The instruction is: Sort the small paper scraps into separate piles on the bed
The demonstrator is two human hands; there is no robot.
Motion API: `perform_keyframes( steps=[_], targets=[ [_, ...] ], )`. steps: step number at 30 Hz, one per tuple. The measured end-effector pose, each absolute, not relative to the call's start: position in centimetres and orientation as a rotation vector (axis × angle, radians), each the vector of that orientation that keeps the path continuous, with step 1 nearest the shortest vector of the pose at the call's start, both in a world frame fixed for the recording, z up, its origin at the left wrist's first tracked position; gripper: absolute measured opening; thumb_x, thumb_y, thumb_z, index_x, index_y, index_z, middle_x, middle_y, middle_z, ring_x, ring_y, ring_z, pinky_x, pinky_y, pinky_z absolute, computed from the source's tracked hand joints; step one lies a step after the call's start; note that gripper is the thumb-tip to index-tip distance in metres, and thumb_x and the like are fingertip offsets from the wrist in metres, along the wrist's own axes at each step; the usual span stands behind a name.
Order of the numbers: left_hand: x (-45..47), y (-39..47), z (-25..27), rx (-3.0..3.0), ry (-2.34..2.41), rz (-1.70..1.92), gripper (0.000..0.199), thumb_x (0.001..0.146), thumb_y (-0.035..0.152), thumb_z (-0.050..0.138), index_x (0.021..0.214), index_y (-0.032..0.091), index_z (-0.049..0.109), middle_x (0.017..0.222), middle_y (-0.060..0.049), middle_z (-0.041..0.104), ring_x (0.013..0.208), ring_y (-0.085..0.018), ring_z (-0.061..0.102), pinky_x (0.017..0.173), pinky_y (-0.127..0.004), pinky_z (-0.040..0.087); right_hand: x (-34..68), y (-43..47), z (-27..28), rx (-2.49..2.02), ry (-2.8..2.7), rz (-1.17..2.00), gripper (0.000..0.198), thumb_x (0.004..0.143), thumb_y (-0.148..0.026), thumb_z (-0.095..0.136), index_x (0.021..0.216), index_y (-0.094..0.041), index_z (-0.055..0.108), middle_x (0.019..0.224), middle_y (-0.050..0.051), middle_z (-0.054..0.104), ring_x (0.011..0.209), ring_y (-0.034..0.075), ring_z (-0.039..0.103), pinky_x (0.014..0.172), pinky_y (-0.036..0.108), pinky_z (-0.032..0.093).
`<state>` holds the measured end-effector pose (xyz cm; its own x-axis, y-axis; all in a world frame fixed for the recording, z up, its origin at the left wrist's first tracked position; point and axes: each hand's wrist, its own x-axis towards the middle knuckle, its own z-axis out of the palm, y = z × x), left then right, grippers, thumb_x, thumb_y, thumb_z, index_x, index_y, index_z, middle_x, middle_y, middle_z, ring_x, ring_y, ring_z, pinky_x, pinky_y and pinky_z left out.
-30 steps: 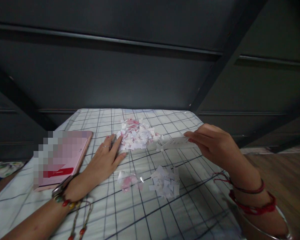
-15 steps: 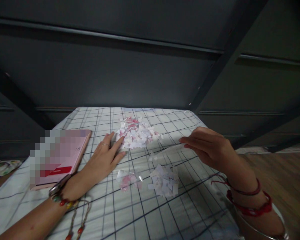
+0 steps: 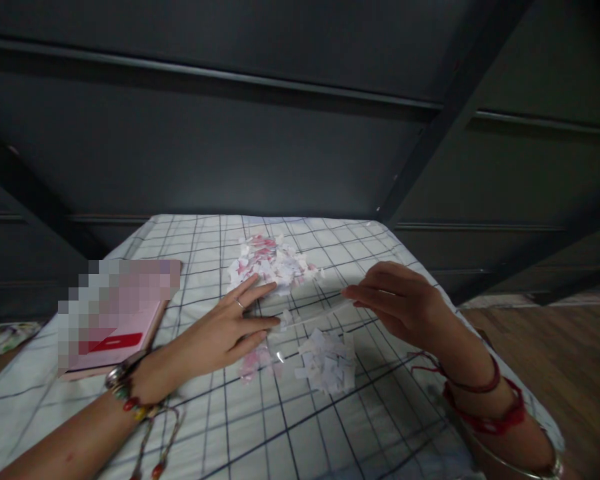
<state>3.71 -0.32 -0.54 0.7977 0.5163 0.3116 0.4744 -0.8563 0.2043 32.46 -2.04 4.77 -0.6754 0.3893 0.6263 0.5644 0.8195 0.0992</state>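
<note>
My right hand [image 3: 395,300] pinches one end of a clear strip [image 3: 317,316], which looks like adhesive tape, stretched leftward just above the cloth. At its far end is a small white paper scrap [image 3: 285,320]. My left hand [image 3: 230,323] is open, fingers spread, with a fingertip at that scrap and two others at the edge of a large pile of white and pink paper scraps [image 3: 275,260]. Nearer to me lies a smaller heap of white scraps [image 3: 329,363]. Pink scraps with shiny clear film [image 3: 255,363] lie left of it, partly behind my left hand.
A checked white cloth [image 3: 250,433] covers the table. On its left side lies a pink box-like item with a red label [image 3: 115,342], partly pixelated. Dark panels [image 3: 230,153] stand behind the table. To the right is a wooden floor [image 3: 545,360].
My left hand has moved right and slightly towards me, from the large pile's left edge to the strip's end. My right hand has shifted left and a little down with the strip.
</note>
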Motion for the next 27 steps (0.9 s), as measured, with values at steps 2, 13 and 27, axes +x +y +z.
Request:
perform_keyframes(
  steps=[2,13,27],
  targets=[
    [3.6,-0.2,-0.5,2.886,0.803,0.537,0.028,0.089,0.021,0.046,0.110,0.025,0.063,0.140,-0.006,0.037,0.134,-0.026,0.023,0.109,-0.048,0.023,32.7,-2.0,4.8,-0.714,-2.401,-0.350,0.020,0.084,-0.007,0.046,0.093,-0.018,0.061,0.069,0.002,0.059,0.064,0.012,0.048,0.057,0.025,0.041],
    [3.6,0.0,-0.7,2.995,0.786,0.564,0.028,0.089,0.021,0.045,0.111,0.023,0.063,0.137,-0.010,0.038,0.133,-0.026,0.025,0.108,-0.047,0.025,32.3,-1.9,4.7,-0.736,-2.290,-0.465,0.017,0.082,-0.008,0.052,0.096,-0.016,0.059,0.070,0.003,0.060,0.066,0.014,0.049,0.060,0.028,0.041],
    [3.1,0.0,-0.5,2.933,0.810,0.544,0.025,0.087,0.026,0.051,0.109,0.029,0.064,0.145,-0.004,0.028,0.133,-0.029,0.025,0.106,-0.046,0.031,32.5,-0.9,4.0,-0.797,-2.318,-0.540,0.013,0.084,-0.010,0.051,0.092,-0.016,0.060,0.069,0.002,0.061,0.065,0.013,0.047,0.060,0.028,0.041]
  ],
)
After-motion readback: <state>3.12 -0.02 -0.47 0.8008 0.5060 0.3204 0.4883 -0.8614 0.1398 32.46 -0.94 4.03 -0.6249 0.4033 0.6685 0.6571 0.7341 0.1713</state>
